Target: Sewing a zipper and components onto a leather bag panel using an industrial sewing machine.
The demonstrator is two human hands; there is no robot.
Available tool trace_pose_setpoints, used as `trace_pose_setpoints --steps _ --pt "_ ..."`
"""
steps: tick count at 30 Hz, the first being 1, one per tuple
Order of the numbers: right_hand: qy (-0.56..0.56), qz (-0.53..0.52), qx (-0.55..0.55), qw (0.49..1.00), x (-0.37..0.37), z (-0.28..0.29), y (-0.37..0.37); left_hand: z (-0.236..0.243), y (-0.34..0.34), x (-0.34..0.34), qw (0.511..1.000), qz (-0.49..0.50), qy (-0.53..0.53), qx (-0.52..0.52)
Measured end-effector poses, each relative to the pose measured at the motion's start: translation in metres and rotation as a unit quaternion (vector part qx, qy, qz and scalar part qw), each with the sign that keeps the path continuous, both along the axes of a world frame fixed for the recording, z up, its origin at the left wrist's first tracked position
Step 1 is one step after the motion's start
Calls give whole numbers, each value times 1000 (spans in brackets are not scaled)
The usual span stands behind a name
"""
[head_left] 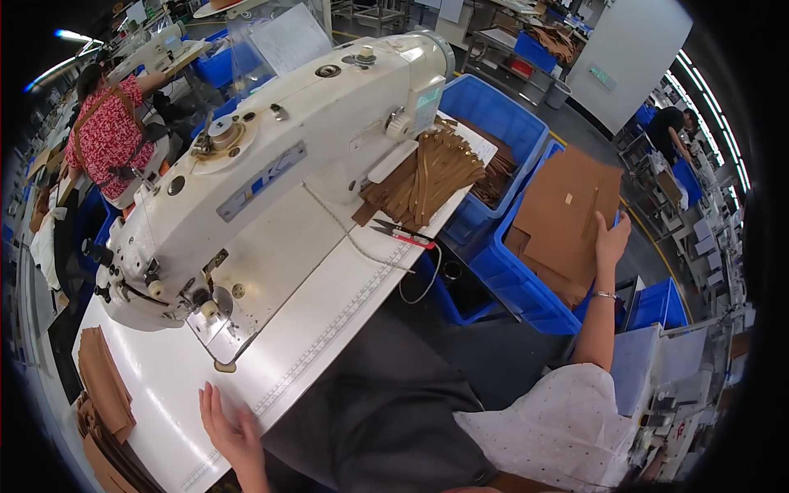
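Observation:
My left hand (233,429) rests at the front edge of the white sewing table (308,320), fingers stretched out and nothing in them. Out to the right, my right hand (612,240) grips the edge of a brown panel (567,218), thumb on its upper side; the fingers beneath are partly hidden. That panel lies over other brown pieces in a blue bin (514,275). Between my hands stands a white sewing machine (271,172), its needle area nearest my left hand.
Brown strips (431,177) lie heaped by the machine, with red-handled thread snips (404,234) and a cord (353,238) close by. Another blue bin (501,115) stands behind. Folded brown pieces (107,382) sit at the table's left. Two people work farther off.

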State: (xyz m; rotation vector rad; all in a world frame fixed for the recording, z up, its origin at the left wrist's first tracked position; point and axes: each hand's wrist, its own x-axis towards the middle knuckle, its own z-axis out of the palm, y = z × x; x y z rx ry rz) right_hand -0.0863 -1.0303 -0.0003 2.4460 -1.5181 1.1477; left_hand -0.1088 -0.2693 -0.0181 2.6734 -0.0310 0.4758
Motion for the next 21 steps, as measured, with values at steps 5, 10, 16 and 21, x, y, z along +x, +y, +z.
trace_pose_setpoints --steps 5,10,16,21 --pt "184 105 -9 977 21 -53 5 23 11 25 997 -2 43 -63" --pt "310 74 -15 948 50 -35 31 27 29 62 992 -20 38 -122" --pt "18 421 31 906 152 6 138 13 50 142 979 -27 82 -185" --pt "101 429 145 886 230 12 232 -8 46 183 891 -73 104 -435"
